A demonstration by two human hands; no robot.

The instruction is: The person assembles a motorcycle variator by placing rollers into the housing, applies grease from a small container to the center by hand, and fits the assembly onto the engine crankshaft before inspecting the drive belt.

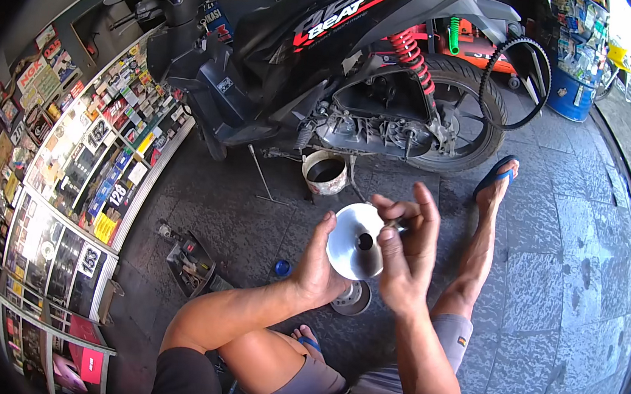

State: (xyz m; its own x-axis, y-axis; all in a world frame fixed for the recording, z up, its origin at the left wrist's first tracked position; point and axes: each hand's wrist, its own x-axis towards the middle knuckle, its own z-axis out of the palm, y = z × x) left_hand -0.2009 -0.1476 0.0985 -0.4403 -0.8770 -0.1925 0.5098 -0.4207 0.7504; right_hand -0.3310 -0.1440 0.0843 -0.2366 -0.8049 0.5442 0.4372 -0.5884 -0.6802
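My left hand [317,262] grips a shiny silver cone-shaped metal disc [349,238], a pulley face with a round hole in its middle. The disc's inner face is turned up toward me. At its right edge is my right hand [409,263], with thumb and fingers closed around something small and dark that I cannot make out. The middle fingers of that hand stick up. Below the disc, partly hidden by my left hand, another round metal part [355,299] lies on the floor.
A black scooter [323,38] stands ahead with its side drive case exposed. A belt [480,84] hangs near its rear wheel. Under it sits a dirty white bucket [324,186] beside a T-handle wrench [261,173]. A tool tray [191,265] and blue cap [283,268] lie left, near a sticker-covered display case [98,168].
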